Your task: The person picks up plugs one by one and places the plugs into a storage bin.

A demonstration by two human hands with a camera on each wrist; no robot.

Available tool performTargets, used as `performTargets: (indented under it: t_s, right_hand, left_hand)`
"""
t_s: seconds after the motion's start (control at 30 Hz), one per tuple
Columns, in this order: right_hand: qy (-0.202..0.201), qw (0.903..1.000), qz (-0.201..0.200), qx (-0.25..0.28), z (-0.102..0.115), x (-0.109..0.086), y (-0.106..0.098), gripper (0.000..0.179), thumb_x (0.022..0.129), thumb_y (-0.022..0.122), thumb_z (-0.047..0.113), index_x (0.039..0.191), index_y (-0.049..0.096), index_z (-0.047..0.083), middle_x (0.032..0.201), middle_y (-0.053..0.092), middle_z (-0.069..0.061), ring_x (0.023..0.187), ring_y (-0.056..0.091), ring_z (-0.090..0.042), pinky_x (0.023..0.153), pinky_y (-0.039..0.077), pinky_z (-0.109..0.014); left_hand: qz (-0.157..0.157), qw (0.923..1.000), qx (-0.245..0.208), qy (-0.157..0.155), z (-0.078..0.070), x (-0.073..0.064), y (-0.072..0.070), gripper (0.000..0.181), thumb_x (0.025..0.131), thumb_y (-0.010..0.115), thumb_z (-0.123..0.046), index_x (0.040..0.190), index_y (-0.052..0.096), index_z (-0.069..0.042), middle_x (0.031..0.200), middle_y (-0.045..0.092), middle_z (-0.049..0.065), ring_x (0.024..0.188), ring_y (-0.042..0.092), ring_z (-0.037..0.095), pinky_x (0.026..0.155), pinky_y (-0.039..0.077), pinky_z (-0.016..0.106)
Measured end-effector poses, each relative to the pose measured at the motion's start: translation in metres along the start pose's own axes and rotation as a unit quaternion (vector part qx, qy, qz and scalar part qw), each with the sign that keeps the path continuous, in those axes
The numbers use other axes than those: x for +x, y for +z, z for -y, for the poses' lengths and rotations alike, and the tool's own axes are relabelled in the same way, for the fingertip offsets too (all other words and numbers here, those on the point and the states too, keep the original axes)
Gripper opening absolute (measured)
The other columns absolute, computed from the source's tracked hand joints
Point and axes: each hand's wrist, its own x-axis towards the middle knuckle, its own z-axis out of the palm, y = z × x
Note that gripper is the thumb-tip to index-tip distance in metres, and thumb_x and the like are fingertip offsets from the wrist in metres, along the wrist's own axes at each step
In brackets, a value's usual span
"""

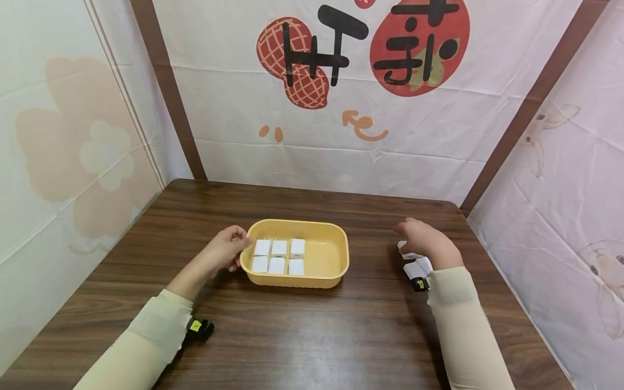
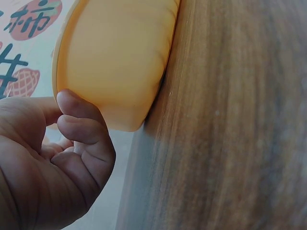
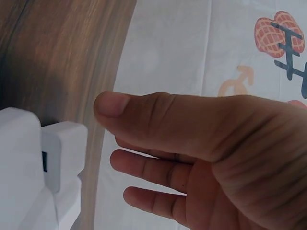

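A yellow plastic tray (image 1: pixel 325 260) sits on the table at the centre of the head view. In its left and middle part, several white charger plugs (image 1: pixel 297 248) stand in two rows, some with prongs showing. My left hand (image 1: pixel 225 250) pinches the tray's left rim, thumb on one side and curled fingers on the other, as the left wrist view shows at the tray wall (image 2: pixel 115 57). At the right, my right hand (image 1: pixel 429 244) hovers over more white charger plugs (image 1: pixel 416 268) with its fingers extended. In the right wrist view its thumb and fingers are apart from the nearby plugs (image 3: pixel 67 143).
The dark wood-grain table (image 1: pixel 302 330) reaches back to a white printed curtain (image 1: pixel 312 162), with more curtain on both sides. Black wrist devices (image 1: pixel 201 328) are strapped under the cream sleeves.
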Motion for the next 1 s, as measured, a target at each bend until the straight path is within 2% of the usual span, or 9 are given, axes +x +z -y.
performTargets:
  t_s: [0.3, 0.47, 0.6, 0.77, 0.87, 1.0]
  right_hand:
    - [0.031, 0.9994, 0.016, 0.006, -0.007, 0.000, 0.008, 0.051, 0.080, 0.082, 0.004, 0.126, 0.064, -0.008, 0.128, 0.060, -0.028, 0.114, 0.061, -0.042, 0.093, 0.053, -0.052]
    - [0.041, 0.9989, 0.021, 0.007, -0.010, 0.002, 0.011, 0.050, 0.080, 0.083, 0.005, 0.125, 0.066, -0.007, 0.127, 0.060, -0.027, 0.113, 0.062, -0.039, 0.091, 0.054, -0.051]
    - [0.047, 0.9983, 0.029, 0.019, -0.012, 0.003, 0.013, 0.048, 0.080, 0.082, 0.005, 0.124, 0.067, -0.007, 0.127, 0.060, -0.027, 0.112, 0.062, -0.038, 0.088, 0.055, -0.049]
    - [0.046, 0.9984, 0.029, 0.016, -0.013, 0.002, 0.013, 0.046, 0.081, 0.082, 0.004, 0.123, 0.068, -0.007, 0.128, 0.060, -0.027, 0.114, 0.061, -0.039, 0.090, 0.054, -0.049]
    - [0.046, 0.9985, 0.027, 0.015, -0.013, 0.002, 0.014, 0.045, 0.081, 0.083, 0.004, 0.123, 0.068, -0.007, 0.128, 0.061, -0.026, 0.115, 0.061, -0.040, 0.092, 0.054, -0.050]
    - [0.049, 0.9982, 0.026, 0.024, -0.013, 0.001, 0.015, 0.045, 0.082, 0.082, 0.003, 0.123, 0.067, -0.007, 0.128, 0.060, -0.026, 0.115, 0.061, -0.040, 0.091, 0.055, -0.050]
  left_hand:
    - [0.003, 1.0000, -0.005, 0.003, -0.001, 0.000, 0.000, 0.027, 0.107, 0.055, -0.025, 0.115, 0.044, -0.001, 0.068, 0.051, 0.001, 0.051, 0.051, 0.015, 0.044, 0.043, 0.028]
    - [0.007, 0.9999, -0.008, 0.004, -0.017, -0.012, 0.003, 0.024, 0.107, 0.054, -0.019, 0.113, 0.044, 0.002, 0.067, 0.050, 0.002, 0.051, 0.051, 0.016, 0.044, 0.043, 0.027]
    - [0.011, 0.9998, -0.008, 0.013, -0.024, -0.019, 0.004, 0.023, 0.107, 0.053, -0.017, 0.111, 0.043, 0.003, 0.066, 0.049, 0.002, 0.051, 0.052, 0.016, 0.044, 0.044, 0.027]
    - [0.005, 0.9999, -0.010, 0.001, -0.012, -0.010, 0.001, 0.024, 0.107, 0.054, -0.020, 0.113, 0.044, 0.002, 0.066, 0.049, 0.001, 0.051, 0.051, 0.015, 0.044, 0.043, 0.027]
    - [0.003, 1.0000, -0.009, 0.003, -0.002, -0.002, -0.001, 0.027, 0.107, 0.055, -0.024, 0.115, 0.044, 0.000, 0.066, 0.049, 0.000, 0.051, 0.050, 0.015, 0.044, 0.043, 0.027]
    - [0.002, 0.9999, -0.004, 0.009, 0.002, 0.000, -0.001, 0.029, 0.107, 0.057, -0.026, 0.115, 0.044, -0.001, 0.066, 0.049, 0.001, 0.051, 0.051, 0.015, 0.044, 0.044, 0.027]
